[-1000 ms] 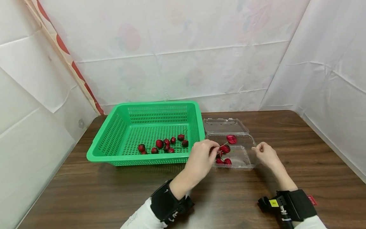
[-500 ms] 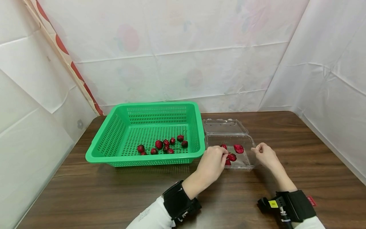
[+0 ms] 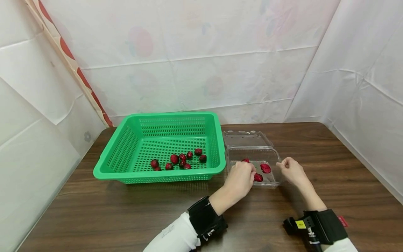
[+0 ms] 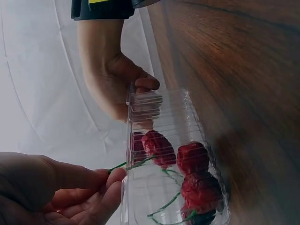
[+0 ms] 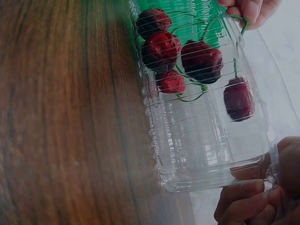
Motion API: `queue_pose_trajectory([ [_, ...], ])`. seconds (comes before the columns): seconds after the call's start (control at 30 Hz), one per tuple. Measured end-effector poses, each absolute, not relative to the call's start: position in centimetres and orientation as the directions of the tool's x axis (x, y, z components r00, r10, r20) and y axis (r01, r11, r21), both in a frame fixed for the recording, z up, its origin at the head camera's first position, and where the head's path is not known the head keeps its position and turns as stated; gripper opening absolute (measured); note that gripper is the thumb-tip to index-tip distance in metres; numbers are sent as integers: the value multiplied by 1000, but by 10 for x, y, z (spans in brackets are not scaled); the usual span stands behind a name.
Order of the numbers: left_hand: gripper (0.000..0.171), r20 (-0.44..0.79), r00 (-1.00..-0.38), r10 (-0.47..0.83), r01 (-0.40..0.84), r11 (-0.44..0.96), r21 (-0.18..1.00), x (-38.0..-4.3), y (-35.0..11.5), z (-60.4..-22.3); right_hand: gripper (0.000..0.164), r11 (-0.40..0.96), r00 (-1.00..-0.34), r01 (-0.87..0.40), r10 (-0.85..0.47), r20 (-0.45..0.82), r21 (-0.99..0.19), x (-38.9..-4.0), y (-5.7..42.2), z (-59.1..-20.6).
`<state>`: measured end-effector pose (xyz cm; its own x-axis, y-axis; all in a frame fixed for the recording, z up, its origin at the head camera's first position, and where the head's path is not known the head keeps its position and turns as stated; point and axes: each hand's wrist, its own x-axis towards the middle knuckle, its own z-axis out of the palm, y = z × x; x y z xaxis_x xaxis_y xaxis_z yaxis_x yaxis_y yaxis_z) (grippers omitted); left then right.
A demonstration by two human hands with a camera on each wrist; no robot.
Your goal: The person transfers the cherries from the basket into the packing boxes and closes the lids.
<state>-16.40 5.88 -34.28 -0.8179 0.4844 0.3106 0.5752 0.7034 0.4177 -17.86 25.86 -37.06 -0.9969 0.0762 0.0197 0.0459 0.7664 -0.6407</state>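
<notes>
At the clear box, my left hand pinches a cherry by its stem; my right hand grips the rim. Slack pinching could drop the cherry.

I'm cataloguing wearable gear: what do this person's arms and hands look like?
The left hand and right hand wear no gloves. White sleeves reach wide black wrist straps carrying small black devices. A yellow label marks the right device; a red tag shows beside the right strap.
</notes>
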Motion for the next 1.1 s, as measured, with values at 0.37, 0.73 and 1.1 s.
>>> queue_pose_trajectory([
  [0.37, 12, 243, -840, 486, 541, 703, 463, -169, 68, -345, 25, 766, -997, 51, 74, 9, -640, -179, 259, -370],
  [0.73, 30, 194, -863, 467, 503, 756, 419, -176, 77, -347, 23, 768, -997, 40, 70, 23, -639, -179, 259, -371],
  [1.1, 41, 199, -859, 472, 512, 780, 359, -177, 77, -349, 24, 760, -998, 44, 66, 10, -649, -178, 259, -371],
])
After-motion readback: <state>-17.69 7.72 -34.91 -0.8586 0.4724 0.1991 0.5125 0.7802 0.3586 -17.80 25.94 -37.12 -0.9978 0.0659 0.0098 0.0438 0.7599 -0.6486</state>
